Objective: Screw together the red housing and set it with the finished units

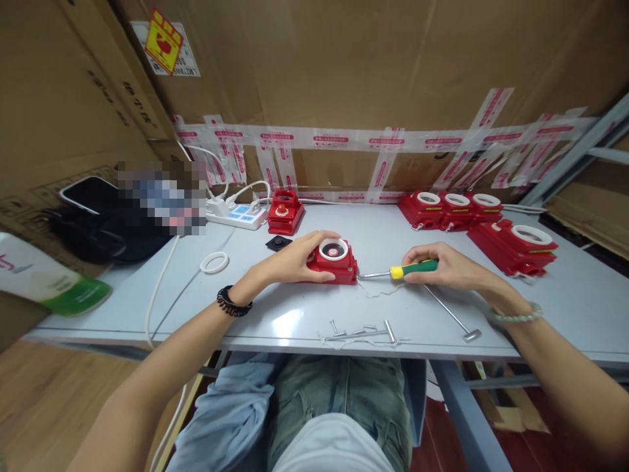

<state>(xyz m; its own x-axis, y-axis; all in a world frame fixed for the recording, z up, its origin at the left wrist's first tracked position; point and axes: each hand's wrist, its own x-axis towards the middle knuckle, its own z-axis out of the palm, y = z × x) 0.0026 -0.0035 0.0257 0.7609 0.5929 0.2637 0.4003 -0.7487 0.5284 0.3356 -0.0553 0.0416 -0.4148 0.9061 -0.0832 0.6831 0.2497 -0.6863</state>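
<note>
My left hand [299, 257] is wrapped over a red alarm-type box [350, 270] with a white ring on top, and presses it to the table. In my right hand [445, 262] is a screwdriver [421, 267] with a green and yellow handle. Its shaft points left, and the tip meets the box's right end, where a thin white string trails. From beneath my right hand runs a small metal hammer [449, 311]; its handle end is hidden. By the table's front edge lie another small hammer [389, 332] and several loose screws [334, 326].
Several similar red boxes [515, 248] stand at the back right, and one red box [285, 213] at the back left. Near my left arm are a white ring [215, 263], a black part [278, 243], a power strip [240, 215], a white cable and a tube [54, 275].
</note>
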